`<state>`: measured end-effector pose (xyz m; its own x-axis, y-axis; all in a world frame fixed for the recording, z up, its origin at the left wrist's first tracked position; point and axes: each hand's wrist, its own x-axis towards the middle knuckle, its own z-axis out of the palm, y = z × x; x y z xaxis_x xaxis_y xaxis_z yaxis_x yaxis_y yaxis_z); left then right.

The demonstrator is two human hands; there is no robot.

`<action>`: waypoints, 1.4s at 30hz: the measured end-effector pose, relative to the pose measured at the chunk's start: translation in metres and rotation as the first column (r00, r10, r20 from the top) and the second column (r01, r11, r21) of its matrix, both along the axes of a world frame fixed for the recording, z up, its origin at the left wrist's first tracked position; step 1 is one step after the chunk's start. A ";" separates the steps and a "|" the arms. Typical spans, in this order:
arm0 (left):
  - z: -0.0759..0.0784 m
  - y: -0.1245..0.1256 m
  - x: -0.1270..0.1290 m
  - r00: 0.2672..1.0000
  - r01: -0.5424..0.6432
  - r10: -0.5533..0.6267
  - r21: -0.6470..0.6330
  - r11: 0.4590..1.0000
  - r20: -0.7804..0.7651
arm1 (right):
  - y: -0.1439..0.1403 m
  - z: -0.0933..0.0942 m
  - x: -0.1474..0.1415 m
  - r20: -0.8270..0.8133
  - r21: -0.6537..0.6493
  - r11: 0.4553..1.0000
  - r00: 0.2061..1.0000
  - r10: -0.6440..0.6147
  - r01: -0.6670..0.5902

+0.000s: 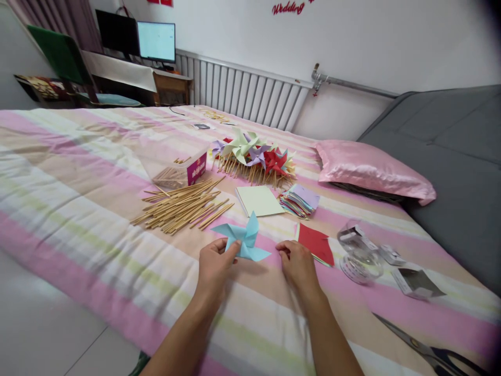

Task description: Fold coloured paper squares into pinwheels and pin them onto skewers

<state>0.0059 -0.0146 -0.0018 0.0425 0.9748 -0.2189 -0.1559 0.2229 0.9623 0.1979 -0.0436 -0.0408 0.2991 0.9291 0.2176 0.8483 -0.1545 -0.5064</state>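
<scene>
— What's in the hands?

— A light blue folded-paper pinwheel (243,239). It lies on the pink, cream and green striped bedsheet (78,172) near the front edge, and the left hand (215,263) pinches its lower left blade between thumb and fingers, probably to keep the folds from springing open. The right hand (298,263) rests on the sheet just beside it, fingers curled, holding nothing I can make out.

— And around it?

— Close to the right hand, a red paper square (316,243); past that, a pale green square sheet (260,200) and a fanned stack of mixed coloured papers (299,200). To the left, a loose heap of thin wooden sticks (182,207), all within reach, it seems. Behind them, a clear plastic box with a magenta label (177,166) holds more sticks; the label's print is too small to read. Finished pinwheels on sticks (254,156) are piled further back.

— To the right?

— A clear tape roll (360,261), a small grey carton (417,283), grey-handled scissors (434,355) at the corner and a pink satin pillow (371,169).

— Any writing?

— Red script on the white wall (288,7) reads "Wedding".
</scene>
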 end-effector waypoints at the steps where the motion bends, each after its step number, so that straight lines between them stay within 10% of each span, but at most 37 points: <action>1: -0.001 0.000 0.000 1.000 0.005 -0.005 -0.001 1.000 -0.003 | 0.000 0.000 0.000 0.002 0.003 1.000 1.000 0.005 -0.005; 18: -0.001 0.002 -0.001 1.000 -0.014 0.014 0.002 1.000 -0.023 | 0.005 -0.002 0.002 -0.286 0.119 0.988 0.949 0.130 -0.100; 42: -0.004 0.002 -0.001 0.999 0.009 -0.009 0.005 1.000 -0.032 | -0.003 0.010 -0.004 0.051 -0.069 0.983 0.983 0.175 -0.171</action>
